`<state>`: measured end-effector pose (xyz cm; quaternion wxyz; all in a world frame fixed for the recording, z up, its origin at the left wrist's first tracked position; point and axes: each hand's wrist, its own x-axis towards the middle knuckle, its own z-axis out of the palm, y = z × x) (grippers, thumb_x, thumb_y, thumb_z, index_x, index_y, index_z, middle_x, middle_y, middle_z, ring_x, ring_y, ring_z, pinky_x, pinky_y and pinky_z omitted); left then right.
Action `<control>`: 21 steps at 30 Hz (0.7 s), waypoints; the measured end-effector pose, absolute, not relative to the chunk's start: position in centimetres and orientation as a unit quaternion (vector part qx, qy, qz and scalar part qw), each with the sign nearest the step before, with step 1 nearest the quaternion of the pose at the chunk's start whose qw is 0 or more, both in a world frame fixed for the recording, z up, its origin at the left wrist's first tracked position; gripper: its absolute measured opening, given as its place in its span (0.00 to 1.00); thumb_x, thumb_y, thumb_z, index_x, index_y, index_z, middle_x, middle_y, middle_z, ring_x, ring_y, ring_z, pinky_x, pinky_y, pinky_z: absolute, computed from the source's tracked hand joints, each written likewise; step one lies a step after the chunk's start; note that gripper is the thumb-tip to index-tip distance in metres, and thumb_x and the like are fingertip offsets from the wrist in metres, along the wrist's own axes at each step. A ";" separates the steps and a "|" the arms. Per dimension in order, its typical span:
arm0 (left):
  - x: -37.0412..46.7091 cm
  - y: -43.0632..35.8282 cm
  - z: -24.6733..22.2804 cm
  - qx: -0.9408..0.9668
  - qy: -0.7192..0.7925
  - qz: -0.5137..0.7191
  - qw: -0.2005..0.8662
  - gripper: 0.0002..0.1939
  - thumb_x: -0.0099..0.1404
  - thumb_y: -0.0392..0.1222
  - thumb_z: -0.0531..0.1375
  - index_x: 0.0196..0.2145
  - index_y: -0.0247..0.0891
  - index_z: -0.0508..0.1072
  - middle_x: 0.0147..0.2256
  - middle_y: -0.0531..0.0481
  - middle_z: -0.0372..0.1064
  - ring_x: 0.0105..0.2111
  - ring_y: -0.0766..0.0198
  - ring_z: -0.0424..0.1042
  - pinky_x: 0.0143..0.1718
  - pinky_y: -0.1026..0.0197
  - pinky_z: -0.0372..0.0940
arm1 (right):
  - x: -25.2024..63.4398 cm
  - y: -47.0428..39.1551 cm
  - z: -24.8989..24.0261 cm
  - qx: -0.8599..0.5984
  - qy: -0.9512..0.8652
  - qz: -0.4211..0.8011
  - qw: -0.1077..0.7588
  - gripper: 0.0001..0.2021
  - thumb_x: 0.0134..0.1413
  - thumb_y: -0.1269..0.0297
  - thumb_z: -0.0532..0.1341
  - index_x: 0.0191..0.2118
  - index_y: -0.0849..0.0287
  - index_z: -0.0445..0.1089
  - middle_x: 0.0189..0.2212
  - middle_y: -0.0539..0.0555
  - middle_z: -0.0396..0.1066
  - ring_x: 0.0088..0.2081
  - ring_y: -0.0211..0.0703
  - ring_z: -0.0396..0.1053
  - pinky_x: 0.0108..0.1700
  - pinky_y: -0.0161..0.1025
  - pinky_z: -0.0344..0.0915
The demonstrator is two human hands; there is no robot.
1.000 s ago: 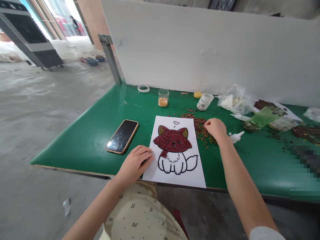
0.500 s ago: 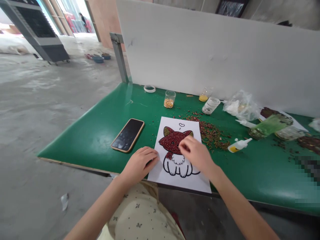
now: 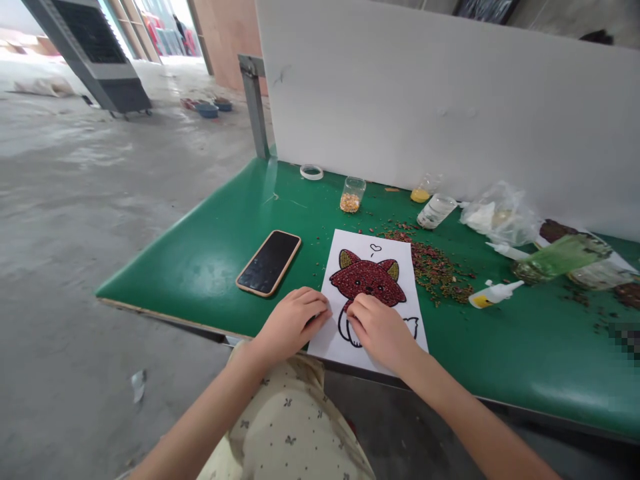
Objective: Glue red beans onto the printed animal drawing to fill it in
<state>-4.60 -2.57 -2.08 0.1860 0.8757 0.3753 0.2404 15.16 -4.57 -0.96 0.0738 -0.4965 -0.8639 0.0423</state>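
Note:
A sheet of white paper point(image 3: 367, 239) with a cat-like animal drawing lies near the table's front edge. Dark red seed-like grains fill the drawing's head point(image 3: 357, 279), and yellow-green ones line its ears; the body is mostly white with black outlines. My left hand point(image 3: 295, 320) rests on the sheet's left edge, fingers bent, the thumb a little apart from them. Over the drawing's chest, my right hand point(image 3: 383, 333) is closed in a pinch with fingertips at the paper. Whatever it holds is too small or hidden to tell. This hand covers part of the body.
Loose red and green grains point(image 3: 434, 270) lie right of the sheet. A glue bottle point(image 3: 493, 295), a tipped clear jar point(image 3: 437, 211), a plastic bag point(image 3: 500, 217) and a green-tinted container point(image 3: 565, 259) are farther right. A phone point(image 3: 269, 263), tape roll point(image 3: 311, 173) and cup of yellow kernels point(image 3: 353, 197) sit left and behind.
My right hand has moved from the right side of the drawing's head down and left to its chest. My left hand stays on the sheet's edge. The view has shifted slightly.

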 end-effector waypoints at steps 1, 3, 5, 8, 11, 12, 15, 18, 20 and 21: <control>-4.6 -2.6 -2.1 0.876 0.376 0.239 0.185 0.12 0.69 0.41 0.50 0.35 0.36 0.72 0.39 0.46 0.71 0.41 0.59 0.67 0.46 0.53 0.63 | 15.1 -4.6 -0.9 -0.501 -0.861 0.048 0.073 0.07 0.58 0.74 0.54 0.32 0.60 0.67 0.32 0.53 0.67 0.37 0.42 0.66 0.35 0.37 0.59; -4.6 -2.6 -2.1 0.876 0.377 0.238 0.183 0.13 0.69 0.41 0.50 0.35 0.36 0.72 0.39 0.47 0.71 0.41 0.59 0.67 0.46 0.53 0.63 | 15.1 -4.6 -0.6 -0.509 -0.855 0.060 0.072 0.08 0.57 0.75 0.54 0.31 0.60 0.68 0.32 0.53 0.67 0.36 0.41 0.65 0.36 0.37 0.59; -4.5 -2.6 -2.1 0.876 0.378 0.238 0.183 0.13 0.69 0.41 0.50 0.35 0.36 0.72 0.39 0.47 0.71 0.41 0.59 0.67 0.46 0.53 0.63 | 15.2 -4.5 -0.1 -0.521 -0.847 0.073 0.080 0.09 0.57 0.75 0.54 0.30 0.59 0.67 0.31 0.53 0.67 0.35 0.41 0.65 0.35 0.36 0.58; -4.6 -2.6 -2.0 0.875 0.379 0.236 0.187 0.12 0.69 0.41 0.50 0.35 0.36 0.72 0.39 0.47 0.71 0.41 0.59 0.67 0.46 0.54 0.63 | 15.3 -4.4 0.3 -0.541 -0.827 0.096 0.118 0.08 0.57 0.74 0.54 0.29 0.59 0.67 0.31 0.53 0.67 0.34 0.40 0.65 0.35 0.36 0.58; -4.6 -2.6 -1.9 0.874 0.381 0.235 0.189 0.12 0.68 0.41 0.50 0.35 0.36 0.72 0.39 0.46 0.72 0.41 0.59 0.67 0.46 0.54 0.63 | 15.4 -4.3 0.1 -0.539 -0.818 0.132 0.151 0.07 0.57 0.73 0.55 0.29 0.58 0.66 0.32 0.52 0.66 0.33 0.39 0.65 0.34 0.36 0.59; -4.6 -2.6 -1.9 0.874 0.380 0.237 0.189 0.12 0.68 0.41 0.50 0.35 0.37 0.72 0.39 0.46 0.71 0.41 0.59 0.67 0.46 0.54 0.63 | 15.3 -4.3 -0.1 -0.536 -0.817 0.143 0.157 0.06 0.56 0.73 0.55 0.30 0.58 0.66 0.32 0.52 0.66 0.33 0.39 0.65 0.34 0.36 0.59; -4.6 -2.6 -1.9 0.875 0.376 0.239 0.188 0.12 0.69 0.41 0.50 0.35 0.37 0.72 0.39 0.47 0.71 0.41 0.59 0.66 0.45 0.54 0.63 | 15.2 -4.3 -0.7 -0.528 -0.817 0.158 0.167 0.06 0.55 0.75 0.55 0.30 0.58 0.65 0.31 0.51 0.66 0.33 0.40 0.64 0.34 0.36 0.58; -4.6 -2.6 -1.9 0.877 0.373 0.236 0.190 0.12 0.69 0.40 0.50 0.35 0.36 0.72 0.39 0.47 0.71 0.41 0.60 0.66 0.46 0.54 0.62 | 15.1 -4.2 -1.1 -0.528 -0.816 0.166 0.166 0.07 0.55 0.76 0.55 0.29 0.58 0.64 0.31 0.51 0.65 0.33 0.39 0.64 0.34 0.35 0.58; -4.6 -2.7 -1.9 0.877 0.374 0.234 0.192 0.12 0.69 0.40 0.50 0.35 0.36 0.72 0.39 0.47 0.71 0.41 0.60 0.66 0.46 0.54 0.62 | 15.1 -4.2 -1.2 -0.530 -0.813 0.174 0.167 0.07 0.54 0.76 0.55 0.28 0.58 0.64 0.30 0.51 0.65 0.32 0.39 0.63 0.33 0.35 0.57; -4.6 -2.7 -1.9 0.876 0.375 0.234 0.192 0.12 0.69 0.40 0.50 0.35 0.36 0.72 0.39 0.47 0.70 0.41 0.60 0.66 0.46 0.54 0.62 | 15.0 -4.1 -1.2 -0.532 -0.811 0.178 0.168 0.08 0.54 0.77 0.55 0.28 0.58 0.63 0.30 0.51 0.65 0.31 0.38 0.63 0.33 0.34 0.57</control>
